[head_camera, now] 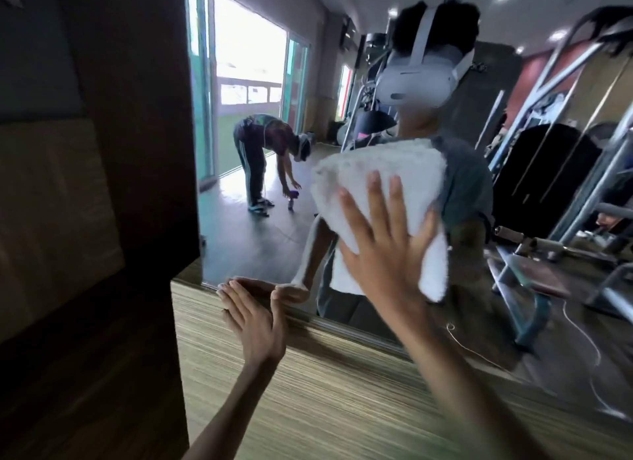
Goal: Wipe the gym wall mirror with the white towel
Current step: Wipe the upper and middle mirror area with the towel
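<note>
The wall mirror (513, 151) fills the upper right of the head view and reflects the gym and a person wearing a white headset. A folded white towel (373, 175) lies flat against the glass. My right hand (387, 240) presses it there with straight, spread fingers. My left hand (251, 317) rests flat with straight fingers on the striped wall panel (325, 384) just under the mirror's lower edge, fingertips at the frame.
A dark wooden panel (113, 185) borders the mirror on the left. The reflection shows weight machines at right, a bright sliding door at left, and another person bent over toward the floor.
</note>
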Tool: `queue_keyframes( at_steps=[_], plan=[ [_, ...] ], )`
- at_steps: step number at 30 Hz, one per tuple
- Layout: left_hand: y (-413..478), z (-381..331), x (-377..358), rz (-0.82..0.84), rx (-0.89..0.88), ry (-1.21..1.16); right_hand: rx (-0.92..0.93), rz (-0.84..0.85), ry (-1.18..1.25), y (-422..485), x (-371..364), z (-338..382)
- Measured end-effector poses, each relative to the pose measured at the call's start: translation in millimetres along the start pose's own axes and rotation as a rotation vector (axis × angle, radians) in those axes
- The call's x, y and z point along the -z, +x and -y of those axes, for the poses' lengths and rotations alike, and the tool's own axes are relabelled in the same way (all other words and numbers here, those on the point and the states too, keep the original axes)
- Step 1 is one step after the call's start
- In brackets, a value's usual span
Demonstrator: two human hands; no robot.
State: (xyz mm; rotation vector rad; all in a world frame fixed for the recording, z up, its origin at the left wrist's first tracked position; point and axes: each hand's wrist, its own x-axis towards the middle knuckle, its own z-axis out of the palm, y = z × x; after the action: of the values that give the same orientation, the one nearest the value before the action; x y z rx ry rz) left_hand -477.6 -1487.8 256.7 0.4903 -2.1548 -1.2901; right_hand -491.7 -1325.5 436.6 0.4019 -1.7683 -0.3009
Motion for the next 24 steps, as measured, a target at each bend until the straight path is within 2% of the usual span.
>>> queue_keyframes(
  at_steps=[3,6,10,13,15,17,21,24],
  plan=[
    [-16.7,-24.4,-18.3,-0.057,0.044,-0.070,0.166,0.060,0.035,-28.3,-6.8,12.9],
    [-28.3,-46.9,-34.0,-0.099,0.081,-0.140,0.347,0.135,-0.011,-79.9,-4.3,-22.0],
    [-54.3,-77.5,-54.2,-0.115,0.063,-0.182,0.247,0.143,-0.030,-133.4,20.0,-107.9],
    [-81.4,-101.3,-73.7,-0.070,0.009,-0.206,0.057,0.052,-0.016,-101.6,33.4,-166.9],
    [-103.1,-117.9,-88.0,-0.025,-0.048,-0.217,-0.103,-0.004,0.021,-70.4,36.9,-172.1],
    [-123.1,-130.9,-102.2,0.003,-0.099,-0.220,-0.182,-0.018,0.049,-53.4,37.0,-153.3],
    [-146.7,-125.9,-125.8,-0.018,-0.266,-0.097,0.036,0.017,0.050,-85.1,21.6,-124.4],
    [-158.4,-127.6,-137.0,-0.015,-0.256,-0.089,0.166,0.071,0.012,-145.6,22.8,-159.1]
  ],
)
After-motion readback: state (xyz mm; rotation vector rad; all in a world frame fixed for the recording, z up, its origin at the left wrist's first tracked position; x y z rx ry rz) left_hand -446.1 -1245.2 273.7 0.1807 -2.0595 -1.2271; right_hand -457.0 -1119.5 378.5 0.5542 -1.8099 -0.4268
